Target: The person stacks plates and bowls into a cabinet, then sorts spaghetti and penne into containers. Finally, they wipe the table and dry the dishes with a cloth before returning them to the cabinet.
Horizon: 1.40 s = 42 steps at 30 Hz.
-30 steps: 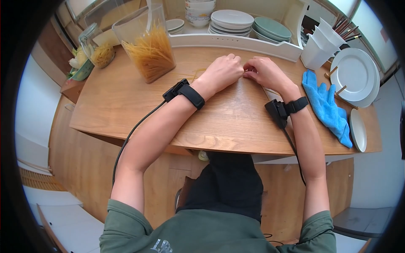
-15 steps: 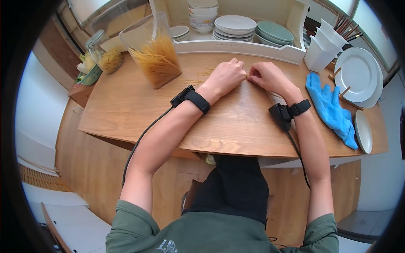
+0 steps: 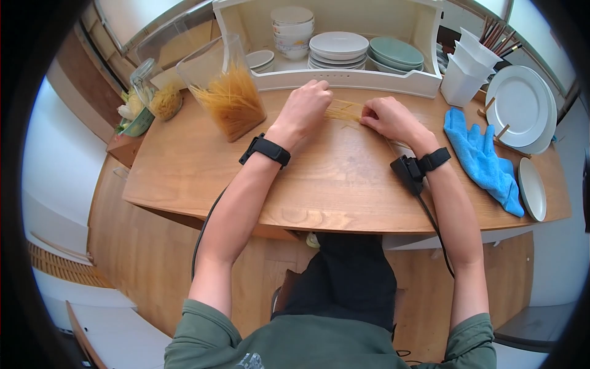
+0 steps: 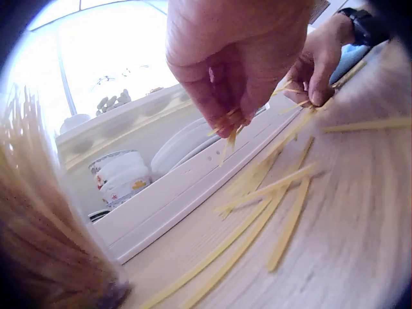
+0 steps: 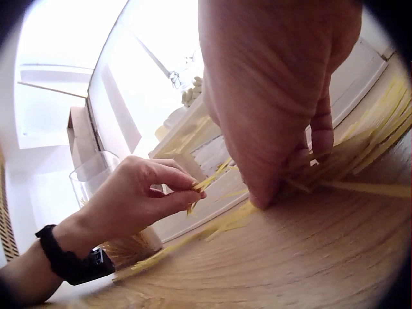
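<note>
both forearms reach forward over the table (image 3: 332,184). the left hand (image 3: 304,109) is raised above the wood, thumb and fingertips pinching a few short pasta pieces (image 4: 227,151); the right hand (image 3: 391,117) rests low, its fingers curled around a bundle of pasta (image 5: 380,138). all of it is thin, yellow and stiff-looking. the pinched bits slant, with ends sticking out on either side of the fingertips. the bundle's long axis runs out past the right hand in its wrist view. loose strands (image 4: 290,225) lie on the table between the hands, mostly lengthwise from left to right, some crossing.
</note>
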Tool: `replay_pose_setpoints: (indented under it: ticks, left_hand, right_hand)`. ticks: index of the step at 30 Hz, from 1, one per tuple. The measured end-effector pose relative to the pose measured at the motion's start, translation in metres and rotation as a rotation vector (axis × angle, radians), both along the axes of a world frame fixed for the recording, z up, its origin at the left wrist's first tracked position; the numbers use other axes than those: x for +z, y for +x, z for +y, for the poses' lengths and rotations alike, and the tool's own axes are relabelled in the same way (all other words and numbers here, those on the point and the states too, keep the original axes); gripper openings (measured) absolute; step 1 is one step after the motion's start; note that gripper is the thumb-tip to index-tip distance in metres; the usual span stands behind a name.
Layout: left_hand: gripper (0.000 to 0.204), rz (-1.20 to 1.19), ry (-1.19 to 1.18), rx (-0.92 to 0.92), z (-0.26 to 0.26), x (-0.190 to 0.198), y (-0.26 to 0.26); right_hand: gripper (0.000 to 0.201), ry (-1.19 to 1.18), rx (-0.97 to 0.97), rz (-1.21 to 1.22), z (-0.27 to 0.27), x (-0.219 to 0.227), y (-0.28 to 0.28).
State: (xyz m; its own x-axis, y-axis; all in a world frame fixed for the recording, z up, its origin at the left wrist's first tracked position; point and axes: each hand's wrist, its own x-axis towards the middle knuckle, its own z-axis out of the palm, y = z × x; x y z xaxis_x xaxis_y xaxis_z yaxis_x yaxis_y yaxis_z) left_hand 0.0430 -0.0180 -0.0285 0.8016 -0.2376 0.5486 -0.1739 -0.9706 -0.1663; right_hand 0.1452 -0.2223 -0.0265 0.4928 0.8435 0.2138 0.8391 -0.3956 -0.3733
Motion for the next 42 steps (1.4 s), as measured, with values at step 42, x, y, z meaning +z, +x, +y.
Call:
replay_pose_setpoints:
  ticks: [42]
  left_hand:
    - [0.021,-0.139,-1.017,0.108,0.144,0.151,-0.096]
  right_hand:
    - [0.014,0.034,0.001,-0.016,-0.004,0.000,-0.004]
